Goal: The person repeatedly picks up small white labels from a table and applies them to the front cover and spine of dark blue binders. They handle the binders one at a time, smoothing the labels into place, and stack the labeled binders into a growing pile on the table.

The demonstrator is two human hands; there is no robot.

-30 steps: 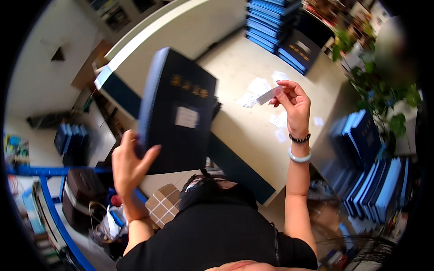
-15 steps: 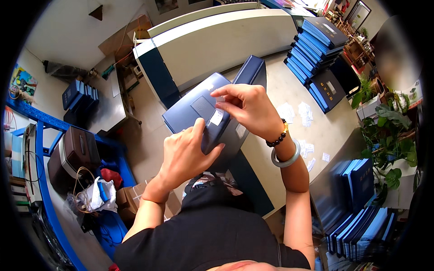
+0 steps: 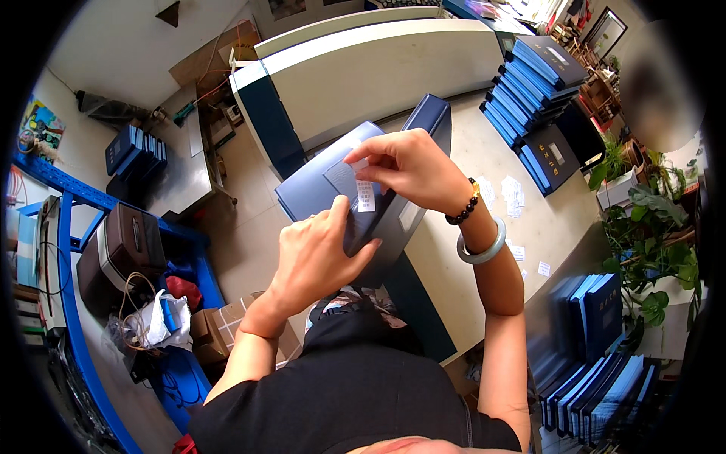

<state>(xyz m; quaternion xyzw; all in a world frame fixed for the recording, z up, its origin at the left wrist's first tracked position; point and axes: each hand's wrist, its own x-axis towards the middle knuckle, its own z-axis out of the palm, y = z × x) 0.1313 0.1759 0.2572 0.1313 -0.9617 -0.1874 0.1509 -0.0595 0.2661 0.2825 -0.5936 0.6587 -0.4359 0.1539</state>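
In front of me, an open dark blue file box [image 3: 428,113] has its lighter blue cover [image 3: 314,178] spread to the left, with a small rectangular patch on it. My right hand [image 3: 412,170], wearing a black bead bracelet and a pale bangle, pinches a narrow white paper label [image 3: 366,195] by its upper end. Small print shows on the label, which lies over the cover near the fold. My left hand [image 3: 318,246] rests on the cover's lower part, index fingertip beside the label and thumb spread away. Its other fingers are curled and partly hidden.
On the pale desk [image 3: 446,280] lie loose white labels [image 3: 513,198]. A tall stack of file boxes [image 3: 529,94] stands at the far right. More file boxes [image 3: 597,393] stand at lower right, near green plants [image 3: 650,242]. A blue metal rack [image 3: 68,250] runs along the left.
My right hand has shifted slightly left and up, and the label now hangs straighter and shows more of its length. My left index fingertip has stayed close beside it.
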